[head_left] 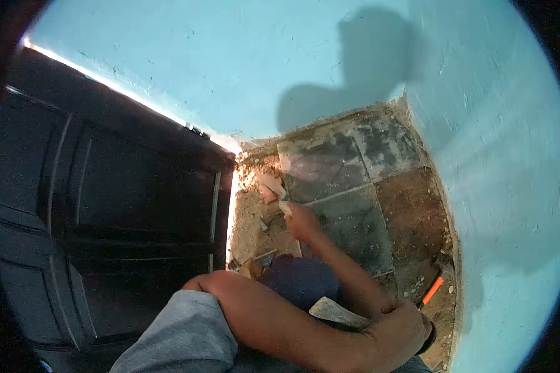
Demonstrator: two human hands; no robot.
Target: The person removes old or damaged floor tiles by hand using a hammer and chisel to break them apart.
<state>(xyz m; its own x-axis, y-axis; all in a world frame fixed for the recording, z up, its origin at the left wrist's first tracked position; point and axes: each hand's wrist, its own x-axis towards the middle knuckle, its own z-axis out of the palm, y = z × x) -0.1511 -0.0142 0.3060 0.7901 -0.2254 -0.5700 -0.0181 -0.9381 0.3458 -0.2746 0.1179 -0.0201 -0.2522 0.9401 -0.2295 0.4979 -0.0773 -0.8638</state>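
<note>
My right hand (302, 222) reaches forward over the dirt strip beside the door, its fingers closed on a small pale shard (285, 207). Right beyond the fingertips lie broken flat pieces (271, 184), light and reddish, on the bare dirt (246, 217). My left forearm crosses low in front of me, and my left hand (410, 326) is curled near my right elbow. A dark rounded end (428, 340) shows beside that hand; what it grips I cannot tell. A flat, dull metal blade (337, 312) sticks out between my arms, its other end hidden.
A dark panelled door (137, 193) stands on the left, light coming along its edge. Worn grey tiles (330, 171) cover the corner floor between blue walls (498, 155). An orange-handled tool (432, 292) lies by the right wall. Dark blue cloth (298, 280) is below my right arm.
</note>
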